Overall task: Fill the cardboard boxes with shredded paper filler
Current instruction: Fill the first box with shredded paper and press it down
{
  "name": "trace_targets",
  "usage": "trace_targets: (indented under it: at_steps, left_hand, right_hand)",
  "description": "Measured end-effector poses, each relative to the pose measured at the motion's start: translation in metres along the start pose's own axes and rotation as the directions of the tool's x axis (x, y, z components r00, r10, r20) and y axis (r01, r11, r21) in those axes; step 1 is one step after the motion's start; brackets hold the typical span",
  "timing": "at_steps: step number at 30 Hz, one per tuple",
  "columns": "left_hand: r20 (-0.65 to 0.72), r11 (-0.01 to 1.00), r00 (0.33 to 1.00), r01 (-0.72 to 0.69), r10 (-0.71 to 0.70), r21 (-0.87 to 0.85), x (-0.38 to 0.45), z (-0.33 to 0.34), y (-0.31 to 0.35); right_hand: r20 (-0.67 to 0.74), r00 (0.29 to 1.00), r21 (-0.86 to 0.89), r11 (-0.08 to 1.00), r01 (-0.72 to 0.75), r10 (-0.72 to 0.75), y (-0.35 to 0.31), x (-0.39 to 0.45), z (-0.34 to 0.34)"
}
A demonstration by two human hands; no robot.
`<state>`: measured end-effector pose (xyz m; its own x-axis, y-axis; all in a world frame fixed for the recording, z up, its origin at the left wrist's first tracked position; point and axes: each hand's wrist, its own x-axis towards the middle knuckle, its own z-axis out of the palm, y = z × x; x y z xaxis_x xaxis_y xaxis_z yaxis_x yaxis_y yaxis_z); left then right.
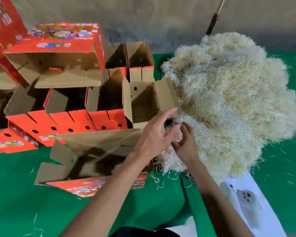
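**Shredded filler heaped beside the open boxes**

Shredded paper filler (229, 93) is lying in one big pale heap on the green floor covering (15, 194), spreading away to the right of both hands and beyond them. The right hand (184, 142) is sinking into the near edge of the heap, its fingers curling around a tuft of strands. The left hand (154, 134) is hovering just beside it, fingers spread and relaxed, gripping nothing, above the corner of the nearest box (85, 161).

That nearest box is lying open below the left forearm, flaps out. Just beyond the fingertips one open box (143, 103) is standing against the heap. To the left of the hands a row of three open boxes (67, 108) is standing side by side, with one larger red box (58, 53) sitting higher behind them and two narrow boxes (130, 57) farther back. Loose strands are scattering across the green covering near the right forearm.
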<state>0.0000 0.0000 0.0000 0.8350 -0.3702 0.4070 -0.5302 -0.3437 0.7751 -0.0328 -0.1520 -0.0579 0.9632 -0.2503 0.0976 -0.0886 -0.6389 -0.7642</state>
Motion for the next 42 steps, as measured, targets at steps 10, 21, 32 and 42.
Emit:
trace_targets:
  at_steps: [10,21,32,42]
  left_hand:
    - [0.343,0.95,0.888,0.263,-0.307,0.168,0.077,0.099,-0.039]
    - [0.453,0.847,0.716,0.443,-0.532,0.295,0.094,0.129,-0.07]
    - [0.318,0.814,0.749,0.542,-0.581,0.211,0.103,0.141,-0.059]
    - [0.326,0.845,0.781,0.508,-0.533,0.167,0.096,0.138,-0.045]
  right_hand:
    - [0.163,0.9,-0.726,0.667,-0.167,0.404,0.089,0.072,-0.016]
    - [0.022,0.969,-0.528,0.826,-0.197,0.245,0.101,0.08,-0.026]
    - [-0.367,0.902,-0.557,0.83,-0.017,-0.227,0.075,0.125,-0.089]
    - [0.009,0.974,-0.621,0.765,-0.17,0.224,0.128,0.169,-0.066]
